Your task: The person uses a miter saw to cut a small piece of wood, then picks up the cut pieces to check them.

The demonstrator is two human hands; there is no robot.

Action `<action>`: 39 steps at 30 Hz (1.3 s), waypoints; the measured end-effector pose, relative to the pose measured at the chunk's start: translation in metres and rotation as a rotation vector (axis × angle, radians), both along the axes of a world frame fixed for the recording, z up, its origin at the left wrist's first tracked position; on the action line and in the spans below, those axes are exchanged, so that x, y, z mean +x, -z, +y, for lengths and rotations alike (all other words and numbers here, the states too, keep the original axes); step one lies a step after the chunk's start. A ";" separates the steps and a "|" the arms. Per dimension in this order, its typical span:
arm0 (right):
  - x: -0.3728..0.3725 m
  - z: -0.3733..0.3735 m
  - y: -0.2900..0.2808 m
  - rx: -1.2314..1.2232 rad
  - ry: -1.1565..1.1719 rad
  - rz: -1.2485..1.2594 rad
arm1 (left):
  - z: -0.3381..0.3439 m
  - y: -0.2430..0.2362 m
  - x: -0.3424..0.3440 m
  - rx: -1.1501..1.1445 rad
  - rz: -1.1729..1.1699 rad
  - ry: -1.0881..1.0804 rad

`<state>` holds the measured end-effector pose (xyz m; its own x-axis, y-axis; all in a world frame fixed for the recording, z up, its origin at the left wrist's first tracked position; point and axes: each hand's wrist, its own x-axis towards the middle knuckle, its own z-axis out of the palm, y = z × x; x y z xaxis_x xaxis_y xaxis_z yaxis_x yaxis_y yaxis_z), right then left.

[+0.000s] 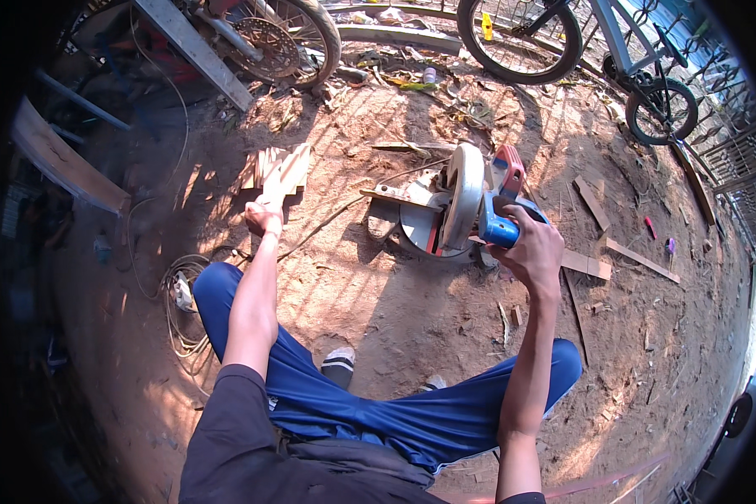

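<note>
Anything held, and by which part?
Right hand grips the saw by its blue part. Left hand is at the near end of the wood strips; whether it grips one cannot be told.

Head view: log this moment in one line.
left hand: at wood pieces | right hand: on blue saw handle | saw: on dirt ground | bicycle: beyond, right

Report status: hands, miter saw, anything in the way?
Left hand at wood pieces; right hand gripping blue handle. Miter saw on ground. Cable lies between pieces and saw.
</note>
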<state>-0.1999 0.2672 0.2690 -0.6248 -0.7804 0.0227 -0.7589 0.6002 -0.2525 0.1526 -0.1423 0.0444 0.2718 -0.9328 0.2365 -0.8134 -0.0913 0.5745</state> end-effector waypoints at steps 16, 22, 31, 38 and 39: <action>-0.002 0.000 -0.001 -0.011 -0.040 0.014 | 0.021 -0.166 -0.076 0.523 -0.061 0.966; -0.005 0.001 -0.001 -0.110 -0.083 -0.011 | 0.091 -0.202 -0.064 0.458 -0.408 1.029; -0.086 0.045 0.021 -0.709 0.190 -0.183 | 0.089 -0.204 -0.082 0.448 -0.356 1.071; -0.185 0.100 0.175 0.268 0.156 -0.259 | 0.100 -0.209 -0.085 0.500 -0.392 1.113; -0.186 0.112 0.193 0.412 0.110 -0.117 | 0.101 -0.208 -0.085 0.449 -0.388 1.141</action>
